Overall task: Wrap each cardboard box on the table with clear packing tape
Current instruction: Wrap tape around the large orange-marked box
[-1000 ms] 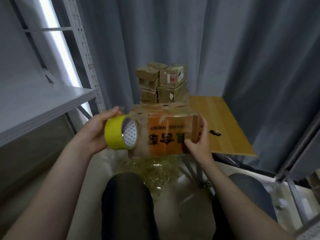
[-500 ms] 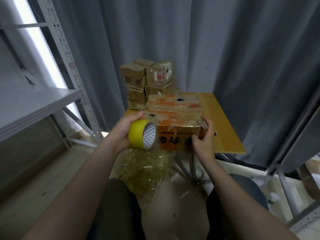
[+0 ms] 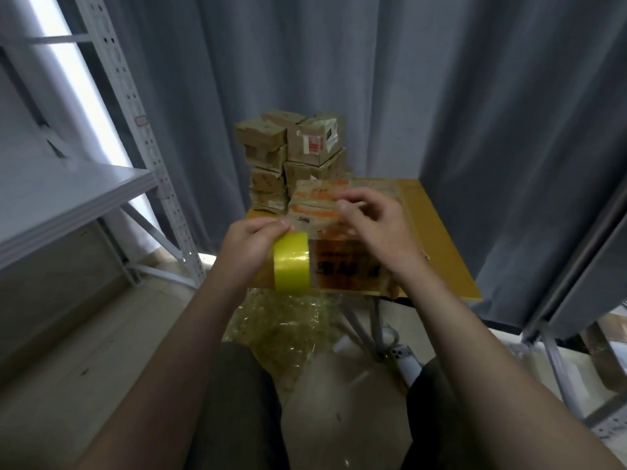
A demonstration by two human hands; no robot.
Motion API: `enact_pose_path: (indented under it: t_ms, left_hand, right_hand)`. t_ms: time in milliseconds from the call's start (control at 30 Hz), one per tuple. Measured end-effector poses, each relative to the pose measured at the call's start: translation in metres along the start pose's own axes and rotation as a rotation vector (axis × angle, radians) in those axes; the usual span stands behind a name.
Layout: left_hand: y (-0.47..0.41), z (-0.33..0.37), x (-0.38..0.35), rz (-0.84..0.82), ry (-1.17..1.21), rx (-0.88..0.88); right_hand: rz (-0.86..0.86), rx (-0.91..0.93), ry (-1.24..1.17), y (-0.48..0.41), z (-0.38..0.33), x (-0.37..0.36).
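A brown cardboard box (image 3: 342, 266) with orange print lies on the near part of the wooden table (image 3: 437, 245). My left hand (image 3: 252, 244) grips a yellow roll of tape (image 3: 291, 262) against the box's left front side. Over the box's top, my right hand (image 3: 373, 225) has curled fingers that seem to pinch a tape end, though blur hides it. A stack of several small cardboard boxes (image 3: 291, 157) stands at the table's back left.
A grey metal shelf rack (image 3: 101, 184) stands to the left. Grey curtains (image 3: 373, 79) hang behind and to the right of the table. Crumpled clear plastic (image 3: 281, 327) lies on the floor under the table's front edge, above my knees.
The box went from held up in both hands down onto the table. My right hand left the box's right end and came over its top. The tape roll turned edge-on.
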State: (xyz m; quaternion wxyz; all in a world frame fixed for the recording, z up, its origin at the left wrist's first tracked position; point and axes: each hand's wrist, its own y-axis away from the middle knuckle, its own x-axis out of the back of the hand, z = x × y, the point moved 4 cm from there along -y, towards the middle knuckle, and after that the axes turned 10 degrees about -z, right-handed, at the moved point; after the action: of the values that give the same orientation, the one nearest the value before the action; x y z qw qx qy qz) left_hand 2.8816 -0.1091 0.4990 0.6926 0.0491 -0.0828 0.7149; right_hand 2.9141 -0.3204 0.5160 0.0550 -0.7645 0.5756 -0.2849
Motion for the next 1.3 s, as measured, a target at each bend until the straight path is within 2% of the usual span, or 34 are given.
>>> enact_pose_path:
  t_ms: [67, 100, 233, 333, 467, 533, 633, 700, 833, 1000, 1067, 1300]
  left_hand:
    - [0.006, 0.006, -0.006, -0.070, -0.009, -0.052]
    - [0.009, 0.009, -0.009, -0.099, -0.029, -0.083]
    - [0.013, 0.014, -0.013, -0.126, -0.131, -0.121]
    - [0.013, 0.014, -0.016, -0.102, -0.146, -0.055]
    - [0.017, 0.008, -0.033, -0.175, 0.088, 0.069]
    - [0.019, 0.005, -0.040, -0.188, 0.164, 0.052]
    - [0.014, 0.006, -0.036, -0.113, 0.105, 0.013]
    - [0.013, 0.009, -0.032, -0.132, 0.102, 0.032]
    - [0.024, 0.013, -0.036, -0.360, -0.016, 0.122]
    - [0.036, -0.010, -0.033, -0.547, -0.014, 0.424]
    - [0.037, -0.017, -0.034, -0.539, 0.062, 0.498]
    - [0.010, -0.018, -0.035, -0.482, 0.130, 0.483]
  right_hand:
    - [-0.198, -0.039, 0.093, -0.007, -0.004, -0.022]
    - [-0.226, -0.052, 0.126, -0.009, -0.004, -0.030]
    - [-0.141, -0.082, 0.020, -0.015, -0.006, -0.036]
    - [-0.071, -0.018, 0.192, -0.016, -0.009, -0.035]
    - [0.000, 0.071, 0.345, -0.018, -0.013, -0.031]
    - [-0.019, 0.026, 0.303, -0.023, -0.010, -0.025]
    - [-0.014, -0.100, 0.144, -0.034, -0.005, -0.013]
    - [-0.022, -0.173, 0.078, -0.044, -0.002, -0.009]
    - [0.001, -0.222, 0.029, -0.070, 0.001, -0.004]
    - [-0.010, -0.249, 0.089, -0.112, 0.011, -0.003]
    - [-0.057, -0.252, 0.155, -0.127, 0.020, -0.009]
    - [-0.083, -0.311, 0.212, -0.160, 0.059, -0.018]
